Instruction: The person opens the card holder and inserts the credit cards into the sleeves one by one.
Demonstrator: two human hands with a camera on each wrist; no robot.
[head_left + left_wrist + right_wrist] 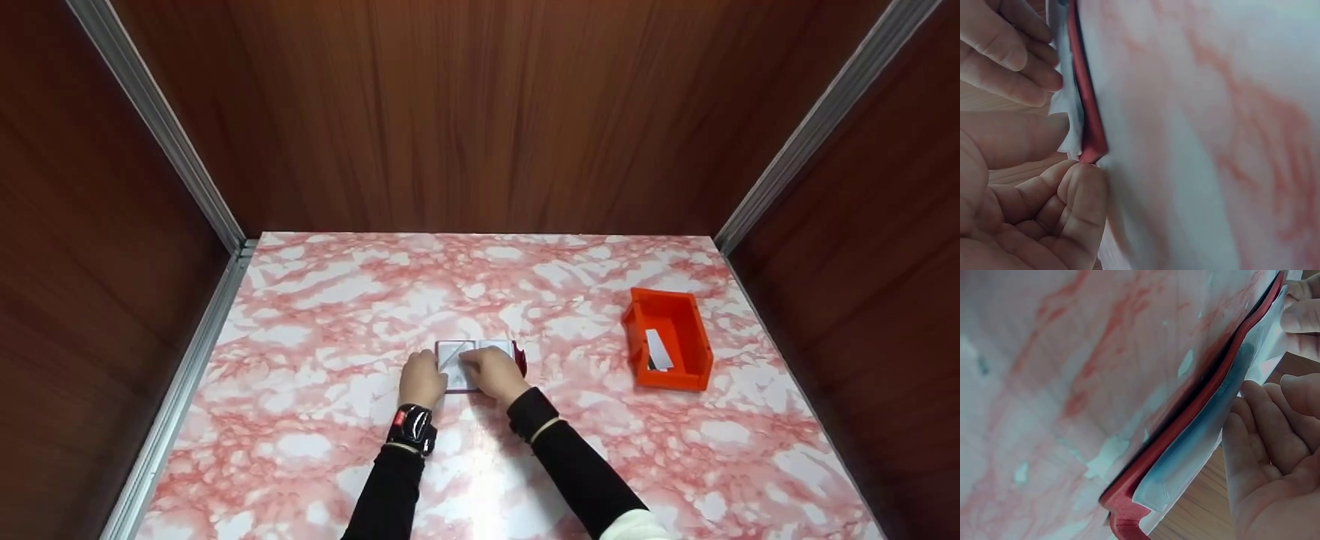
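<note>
A red card holder (462, 381) with clear plastic sleeves lies opened out on the table. My left hand (422, 381) grips its left edge, with the thumb over the sleeves. In the left wrist view, the fingertips (1086, 180) are at a corner of the red cover (1092, 124). Over the middle of the holder, my right hand (496, 373) has curled fingers at a clear sleeve (1264, 363), which stands partly lifted. The right palm hides part of the right-hand page. A red strap (520, 358) sticks out on the right side.
An orange bin (690, 345) stands on the table to the right, with white and dark cards (658, 351) inside. The table (315, 337) has a pink and white marbled top. Brown wood-look panels (480, 120) with metal corner rails (172, 135) enclose it.
</note>
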